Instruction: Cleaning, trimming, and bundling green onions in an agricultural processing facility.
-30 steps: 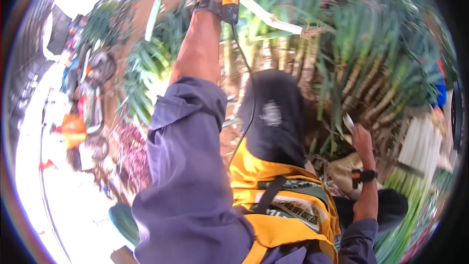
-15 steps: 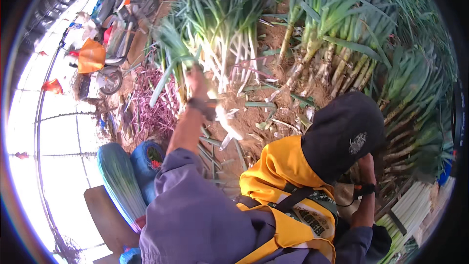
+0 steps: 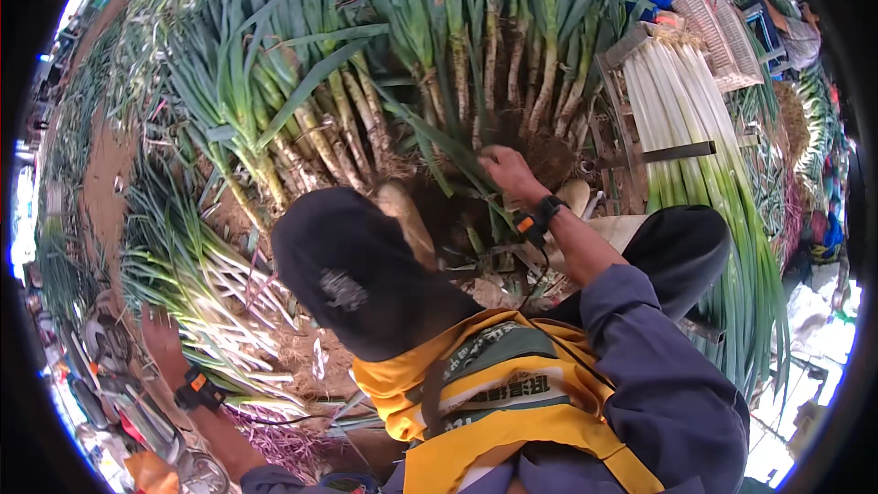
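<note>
My left hand (image 3: pixel 163 343) is at the lower left beside a loose row of peeled leeks (image 3: pixel 229 288) with white stems and green tops; its fingers look stretched out, partly against the leaves. Near the middle, my right hand (image 3: pixel 508 171) has curled fingers close to a long leek leaf (image 3: pixel 439 142); what they hold, if anything, is hidden. Unpeeled leeks (image 3: pixel 494 64) with soil-stained stems stand beyond it, and more unpeeled leeks (image 3: pixel 265 151) lie to their left. A black cap (image 3: pixel 352 279) covers part of the ground between my hands.
On the right, a thick bundle of clean leeks (image 3: pixel 681 101) rests on a metal rack (image 3: pixel 617 128). Behind it is a pale slatted crate (image 3: pixel 718 27). Purple peelings (image 3: pixel 288 448) lie at the lower left, near a scooter wheel (image 3: pixel 206 474) and an orange object (image 3: pixel 151 474).
The view has swung right, so the peeled leeks now appear lower left. My left hand, earlier among the green tops with a pale stem below it, is at their edge. My right hand shows more fully.
</note>
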### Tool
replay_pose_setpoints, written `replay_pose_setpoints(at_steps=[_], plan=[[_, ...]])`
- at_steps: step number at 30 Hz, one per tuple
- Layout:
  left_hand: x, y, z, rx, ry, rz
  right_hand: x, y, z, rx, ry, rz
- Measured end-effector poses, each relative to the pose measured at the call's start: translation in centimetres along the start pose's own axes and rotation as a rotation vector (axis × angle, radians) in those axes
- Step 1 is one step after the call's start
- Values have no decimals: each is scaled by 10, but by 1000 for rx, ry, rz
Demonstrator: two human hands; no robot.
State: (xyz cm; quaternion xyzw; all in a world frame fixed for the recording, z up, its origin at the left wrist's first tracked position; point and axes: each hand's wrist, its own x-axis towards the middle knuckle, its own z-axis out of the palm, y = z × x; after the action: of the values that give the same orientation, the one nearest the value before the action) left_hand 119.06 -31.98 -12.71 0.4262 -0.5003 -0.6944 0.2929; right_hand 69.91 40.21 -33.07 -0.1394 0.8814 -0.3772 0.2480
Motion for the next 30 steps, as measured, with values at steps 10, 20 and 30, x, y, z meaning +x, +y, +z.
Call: replay_pose_setpoints(at_steps=[10,20,30], plan=[[-231,-26,660,-340,-842,-236,103,34,-42,112,561,98],[-236,-79,682,-9,-741,-247,168,49,-68,44,235,299],[-243,-89,692,26,-808,-212,147,43,-40,-68,359,297]])
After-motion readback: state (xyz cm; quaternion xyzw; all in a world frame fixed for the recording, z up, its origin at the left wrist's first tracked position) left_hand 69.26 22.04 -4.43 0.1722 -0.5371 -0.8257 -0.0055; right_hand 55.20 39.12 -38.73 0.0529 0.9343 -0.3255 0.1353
